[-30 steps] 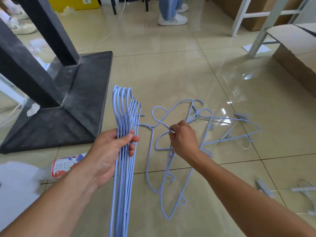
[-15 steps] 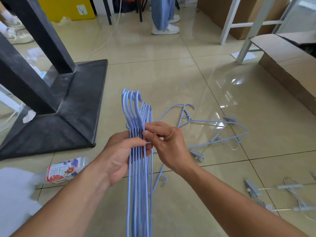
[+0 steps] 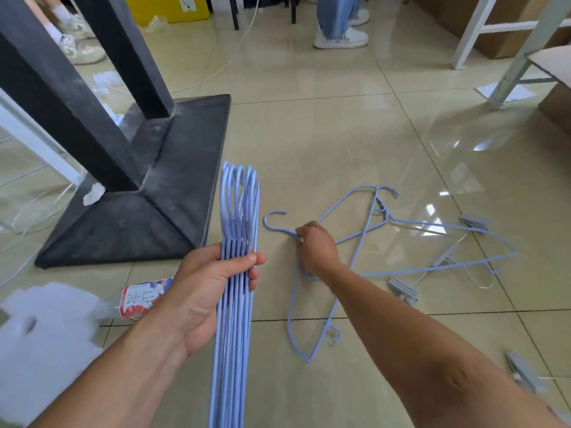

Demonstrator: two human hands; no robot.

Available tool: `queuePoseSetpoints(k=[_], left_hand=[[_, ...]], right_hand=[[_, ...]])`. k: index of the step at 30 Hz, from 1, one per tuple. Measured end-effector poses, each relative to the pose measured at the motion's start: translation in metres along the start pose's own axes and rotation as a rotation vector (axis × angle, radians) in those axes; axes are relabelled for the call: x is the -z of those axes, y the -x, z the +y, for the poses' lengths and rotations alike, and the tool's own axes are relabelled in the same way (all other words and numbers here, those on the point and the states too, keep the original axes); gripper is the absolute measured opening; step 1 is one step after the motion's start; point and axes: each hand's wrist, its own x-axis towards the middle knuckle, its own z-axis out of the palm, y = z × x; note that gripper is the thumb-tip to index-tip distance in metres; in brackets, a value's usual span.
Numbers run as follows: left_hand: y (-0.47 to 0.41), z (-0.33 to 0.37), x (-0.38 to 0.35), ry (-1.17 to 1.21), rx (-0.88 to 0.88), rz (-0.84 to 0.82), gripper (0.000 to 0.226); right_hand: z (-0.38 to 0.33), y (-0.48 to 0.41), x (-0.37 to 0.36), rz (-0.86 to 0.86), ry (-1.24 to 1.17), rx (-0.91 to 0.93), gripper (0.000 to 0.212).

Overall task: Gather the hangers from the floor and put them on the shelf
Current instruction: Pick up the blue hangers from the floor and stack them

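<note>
My left hand (image 3: 210, 282) is shut on a bundle of several light blue wire hangers (image 3: 238, 217), held on edge with the hooks pointing away from me. My right hand (image 3: 315, 248) is down on the tiled floor, fingers closed on the neck of a blue hanger (image 3: 293, 319) whose hook curls to the left of the hand. More blue hangers (image 3: 432, 227) lie tangled on the floor to the right of that hand, some with grey clips. No shelf is visible.
A black metal stand base (image 3: 154, 193) with slanted posts sits left of the bundle. A plastic bottle (image 3: 139, 299) lies by my left wrist. Grey clip hangers (image 3: 522, 370) lie at the lower right. A person's legs (image 3: 336, 23), a white frame (image 3: 509, 57) and cardboard stand farther back.
My right hand added a hanger to the bundle in my left hand, then went back down to the floor and closed on another hanger. The pile on the floor has shrunk.
</note>
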Motion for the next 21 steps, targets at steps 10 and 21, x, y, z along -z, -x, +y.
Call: queuePoseSetpoints(k=[10, 21], left_hand=[[-0.006, -0.004, 0.006, -0.032, -0.01, 0.052, 0.014], [-0.004, -0.008, -0.037, 0.063, 0.016, 0.049, 0.012]], right_hand=[[-0.01, 0.001, 0.011, -0.005, 0.307, 0.126, 0.027], [-0.011, 0.095, 0.122, 0.29, -0.505, 0.18, 0.004]])
